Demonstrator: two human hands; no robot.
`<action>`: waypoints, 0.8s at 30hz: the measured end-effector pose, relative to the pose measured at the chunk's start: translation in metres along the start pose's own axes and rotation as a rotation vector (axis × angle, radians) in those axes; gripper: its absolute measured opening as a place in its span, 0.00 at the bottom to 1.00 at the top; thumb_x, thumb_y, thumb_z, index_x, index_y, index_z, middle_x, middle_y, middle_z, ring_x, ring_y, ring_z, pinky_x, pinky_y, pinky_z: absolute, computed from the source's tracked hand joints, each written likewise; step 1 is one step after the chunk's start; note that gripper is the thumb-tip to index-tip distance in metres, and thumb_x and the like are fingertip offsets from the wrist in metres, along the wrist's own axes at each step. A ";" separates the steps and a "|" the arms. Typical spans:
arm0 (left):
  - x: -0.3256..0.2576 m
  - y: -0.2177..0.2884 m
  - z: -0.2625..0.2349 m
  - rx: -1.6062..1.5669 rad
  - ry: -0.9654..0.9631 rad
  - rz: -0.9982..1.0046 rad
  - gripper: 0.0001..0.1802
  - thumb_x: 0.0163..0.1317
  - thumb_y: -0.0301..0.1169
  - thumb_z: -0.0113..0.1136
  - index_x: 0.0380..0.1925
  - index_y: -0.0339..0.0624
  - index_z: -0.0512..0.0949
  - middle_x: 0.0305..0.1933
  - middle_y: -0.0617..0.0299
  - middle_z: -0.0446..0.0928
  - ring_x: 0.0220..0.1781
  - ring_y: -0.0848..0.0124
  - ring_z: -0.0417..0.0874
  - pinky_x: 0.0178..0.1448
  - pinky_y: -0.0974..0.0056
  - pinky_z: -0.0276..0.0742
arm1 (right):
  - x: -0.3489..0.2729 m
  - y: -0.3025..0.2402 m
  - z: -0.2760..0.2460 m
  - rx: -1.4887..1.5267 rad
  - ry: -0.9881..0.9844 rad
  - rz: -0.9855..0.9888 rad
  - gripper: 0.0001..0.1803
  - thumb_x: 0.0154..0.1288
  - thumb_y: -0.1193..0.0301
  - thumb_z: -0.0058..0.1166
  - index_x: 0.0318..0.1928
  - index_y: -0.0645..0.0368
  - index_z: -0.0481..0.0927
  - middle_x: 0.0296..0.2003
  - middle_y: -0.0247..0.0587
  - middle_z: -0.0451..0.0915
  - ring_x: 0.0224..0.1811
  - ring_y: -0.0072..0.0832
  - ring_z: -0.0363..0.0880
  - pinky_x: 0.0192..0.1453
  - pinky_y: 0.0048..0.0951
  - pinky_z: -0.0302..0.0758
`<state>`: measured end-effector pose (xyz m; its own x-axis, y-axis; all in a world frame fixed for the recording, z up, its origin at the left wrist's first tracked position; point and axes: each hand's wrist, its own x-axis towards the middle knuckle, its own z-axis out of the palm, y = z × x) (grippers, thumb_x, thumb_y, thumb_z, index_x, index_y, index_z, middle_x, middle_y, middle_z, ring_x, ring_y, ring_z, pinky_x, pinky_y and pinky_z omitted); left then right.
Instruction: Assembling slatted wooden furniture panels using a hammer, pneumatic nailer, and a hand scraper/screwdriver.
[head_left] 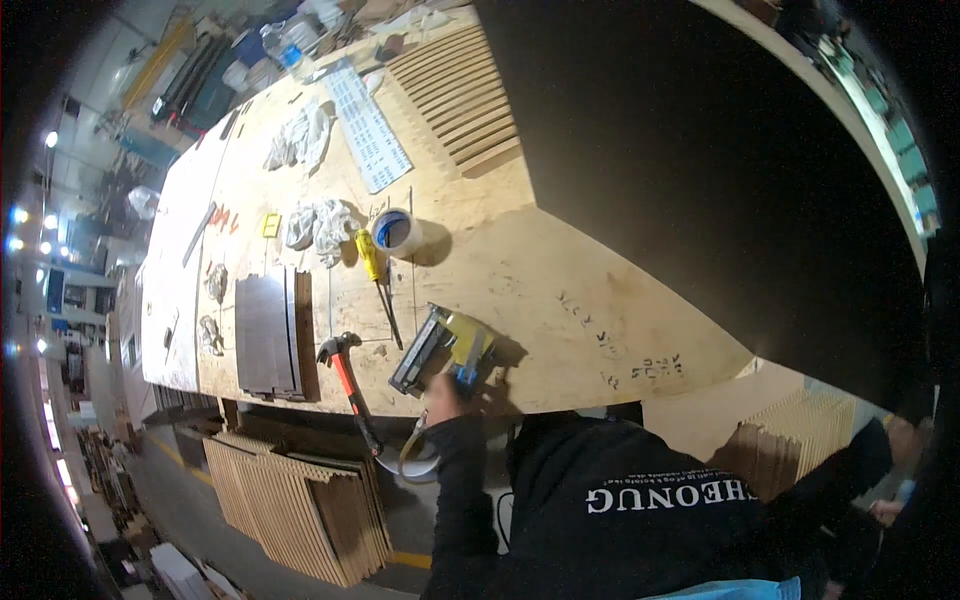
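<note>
My left hand (445, 402), blurred, is at the near end of a yellow and black nail gun (467, 345) lying at the table's front edge. Its fingers are too smeared to show whether they grip it. Left of the nail gun is a hammer (347, 385) with a red and black handle, its lower end past the table edge. My right arm reaches far right, where my right hand (905, 440) is dim beside the lower corner of a large dark panel (690, 160). Its fingers cannot be made out.
On the wooden table (560, 300) are a yellow-handled screwdriver (368, 257), a tape roll (397, 232), crumpled white cloths (320, 230), dark boards (268, 335) and slatted wood strips (455, 95). Stacked boards (300, 505) stand below the front edge. Another hand (885, 512) shows at far right.
</note>
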<state>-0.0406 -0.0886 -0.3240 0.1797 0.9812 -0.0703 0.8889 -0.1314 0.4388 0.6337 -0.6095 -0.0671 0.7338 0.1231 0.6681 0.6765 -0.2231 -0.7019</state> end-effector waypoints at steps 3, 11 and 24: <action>0.011 -0.013 -0.001 -0.017 0.118 -0.112 0.26 0.42 0.42 0.62 0.42 0.48 0.66 0.33 0.50 0.69 0.39 0.49 0.72 0.36 0.49 0.70 | -0.015 0.009 0.001 0.218 -0.079 -0.005 0.32 0.59 0.59 0.45 0.59 0.61 0.55 0.51 0.47 0.65 0.49 0.36 0.68 0.56 0.34 0.63; -0.058 0.122 -0.088 -1.165 0.328 0.005 0.18 0.60 0.30 0.44 0.49 0.34 0.63 0.49 0.48 0.68 0.50 0.62 0.70 0.50 0.63 0.68 | -0.132 -0.168 0.130 0.369 -0.190 -0.233 0.36 0.37 0.62 0.68 0.46 0.63 0.65 0.44 0.42 0.68 0.46 0.24 0.67 0.43 0.22 0.71; -0.372 0.291 -0.097 -0.284 0.319 0.929 0.24 0.61 0.43 0.42 0.42 0.29 0.67 0.27 0.49 0.70 0.24 0.54 0.73 0.27 0.61 0.69 | -0.257 -0.248 0.095 0.581 -0.417 -0.396 0.13 0.39 0.68 0.63 0.29 0.55 0.78 0.27 0.36 0.80 0.29 0.30 0.79 0.33 0.26 0.75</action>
<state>0.1105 -0.4785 -0.0827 0.5901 0.5056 0.6294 0.3151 -0.8620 0.3969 0.2831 -0.4935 -0.0885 0.3194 0.4627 0.8270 0.7307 0.4354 -0.5258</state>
